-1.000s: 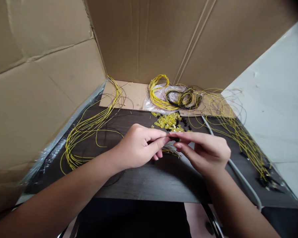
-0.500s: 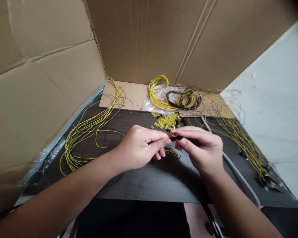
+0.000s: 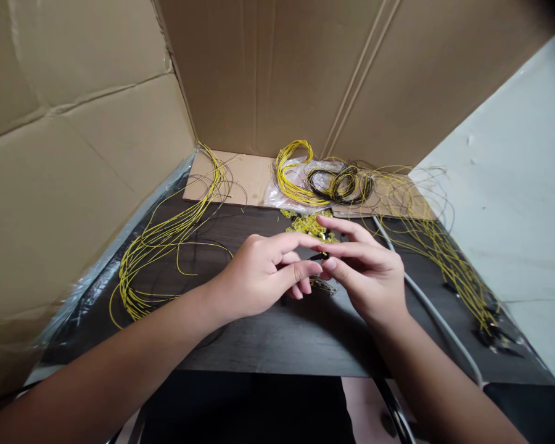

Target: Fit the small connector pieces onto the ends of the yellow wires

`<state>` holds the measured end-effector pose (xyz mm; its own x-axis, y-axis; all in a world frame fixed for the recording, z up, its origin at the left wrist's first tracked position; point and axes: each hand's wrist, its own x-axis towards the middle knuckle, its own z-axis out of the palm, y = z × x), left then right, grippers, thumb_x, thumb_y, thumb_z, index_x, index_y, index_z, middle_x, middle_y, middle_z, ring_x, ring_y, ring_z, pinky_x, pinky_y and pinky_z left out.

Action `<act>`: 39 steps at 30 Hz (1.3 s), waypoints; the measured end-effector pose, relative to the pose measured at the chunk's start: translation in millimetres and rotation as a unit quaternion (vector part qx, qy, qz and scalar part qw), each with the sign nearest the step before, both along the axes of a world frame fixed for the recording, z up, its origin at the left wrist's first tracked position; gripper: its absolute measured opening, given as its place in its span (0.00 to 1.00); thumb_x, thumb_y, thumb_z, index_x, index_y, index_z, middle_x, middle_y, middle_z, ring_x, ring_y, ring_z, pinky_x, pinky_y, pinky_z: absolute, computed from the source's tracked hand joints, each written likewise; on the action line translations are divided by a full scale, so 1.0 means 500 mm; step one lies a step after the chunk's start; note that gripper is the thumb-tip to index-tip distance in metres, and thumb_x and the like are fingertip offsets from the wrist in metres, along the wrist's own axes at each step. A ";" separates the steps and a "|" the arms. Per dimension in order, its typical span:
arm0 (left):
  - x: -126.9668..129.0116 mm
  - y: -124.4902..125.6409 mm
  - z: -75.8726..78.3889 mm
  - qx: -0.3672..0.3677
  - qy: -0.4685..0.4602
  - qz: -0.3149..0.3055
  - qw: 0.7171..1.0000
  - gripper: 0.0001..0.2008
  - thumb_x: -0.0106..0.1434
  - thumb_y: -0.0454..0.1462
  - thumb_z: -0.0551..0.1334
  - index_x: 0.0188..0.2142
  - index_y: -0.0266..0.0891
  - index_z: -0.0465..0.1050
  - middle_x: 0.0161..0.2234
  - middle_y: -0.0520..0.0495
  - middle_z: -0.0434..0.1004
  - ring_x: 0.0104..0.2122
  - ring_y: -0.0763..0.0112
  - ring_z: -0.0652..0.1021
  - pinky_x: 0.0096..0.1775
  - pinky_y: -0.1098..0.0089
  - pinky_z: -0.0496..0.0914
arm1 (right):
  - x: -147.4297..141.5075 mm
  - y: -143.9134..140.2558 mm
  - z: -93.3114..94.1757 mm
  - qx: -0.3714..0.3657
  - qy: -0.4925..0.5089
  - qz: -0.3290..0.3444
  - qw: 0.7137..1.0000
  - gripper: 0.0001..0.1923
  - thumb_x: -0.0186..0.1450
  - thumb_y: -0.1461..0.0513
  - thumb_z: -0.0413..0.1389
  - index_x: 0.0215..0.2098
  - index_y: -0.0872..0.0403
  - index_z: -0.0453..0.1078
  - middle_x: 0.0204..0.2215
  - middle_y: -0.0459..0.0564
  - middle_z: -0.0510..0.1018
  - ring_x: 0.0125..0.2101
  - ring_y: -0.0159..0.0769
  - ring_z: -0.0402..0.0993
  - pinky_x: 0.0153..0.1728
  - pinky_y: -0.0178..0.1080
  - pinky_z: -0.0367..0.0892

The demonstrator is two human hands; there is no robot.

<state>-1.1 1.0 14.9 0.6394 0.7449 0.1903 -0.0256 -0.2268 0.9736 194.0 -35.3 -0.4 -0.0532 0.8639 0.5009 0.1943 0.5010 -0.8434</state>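
The left hand [image 3: 259, 277] and the right hand [image 3: 367, 274] are meeting fingertip to fingertip over the middle of the dark table [image 3: 277, 339]. Both are pinching a small black piece [image 3: 322, 255] between thumb and forefinger; the right hand's other fingers are spreading open. Just beyond them, yellow connectors [image 3: 311, 224] are lying in a heap. Yellow wires [image 3: 166, 240] are fanning out to the left.

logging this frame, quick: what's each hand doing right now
Left hand: pinched shut on a small black part.
Right hand: fingers pinching the same part.
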 end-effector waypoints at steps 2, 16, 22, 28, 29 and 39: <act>-0.001 0.000 0.002 0.004 0.004 -0.005 1.000 0.16 0.67 0.39 0.63 0.52 0.35 0.72 0.23 0.49 0.80 0.21 0.73 0.80 0.27 0.76 0.78 | -0.001 -0.001 0.000 0.001 -0.005 0.009 1.000 0.13 0.62 0.66 0.64 0.44 0.45 0.80 0.55 0.51 0.75 0.37 0.36 0.80 0.27 0.34 0.79; 0.000 -0.001 0.012 0.075 0.008 0.016 0.997 0.08 0.67 0.34 0.61 0.42 0.33 0.76 0.26 0.49 0.81 0.24 0.75 0.81 0.30 0.78 0.78 | -0.007 0.001 -0.006 -0.006 0.004 0.028 1.000 0.13 0.65 0.65 0.61 0.47 0.44 0.78 0.53 0.50 0.76 0.32 0.31 0.79 0.27 0.36 0.79; -0.005 0.001 0.007 0.113 0.041 0.055 0.991 0.07 0.66 0.35 0.61 0.40 0.34 0.75 0.26 0.49 0.81 0.25 0.74 0.81 0.29 0.78 0.76 | -0.014 0.001 -0.012 0.057 -0.053 -0.024 0.997 0.16 0.64 0.67 0.61 0.49 0.47 0.76 0.53 0.53 0.75 0.32 0.33 0.77 0.28 0.37 0.76; -0.007 0.002 -0.004 0.263 0.071 0.126 0.954 0.06 0.63 0.36 0.63 0.38 0.36 0.77 0.27 0.51 0.81 0.24 0.76 0.79 0.30 0.77 0.72 | -0.014 0.001 -0.010 0.161 -0.125 -0.074 0.976 0.16 0.60 0.65 0.63 0.47 0.48 0.74 0.44 0.54 0.78 0.40 0.40 0.77 0.31 0.39 0.76; -0.007 0.002 -0.005 0.277 0.070 0.129 0.950 0.05 0.63 0.35 0.64 0.38 0.36 0.77 0.27 0.51 0.81 0.24 0.77 0.78 0.30 0.77 0.72 | -0.014 0.001 -0.009 0.172 -0.140 -0.074 0.972 0.15 0.60 0.65 0.63 0.46 0.48 0.74 0.43 0.53 0.78 0.41 0.40 0.77 0.32 0.39 0.77; -0.003 0.009 -0.016 0.364 0.086 0.174 0.911 0.02 0.61 0.33 0.63 0.32 0.37 0.74 0.24 0.55 0.77 0.23 0.78 0.76 0.30 0.76 0.70 | -0.024 0.003 -0.012 0.244 -0.208 -0.146 0.936 0.08 0.63 0.70 0.60 0.39 0.52 0.71 0.31 0.47 0.78 0.31 0.32 0.75 0.32 0.36 0.72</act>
<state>-2.5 5.3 6.8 0.4549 0.6250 0.6344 0.3104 -0.7790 0.5448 182.2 -33.9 -6.5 -0.1283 0.5464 0.8277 0.6445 0.6802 -0.3492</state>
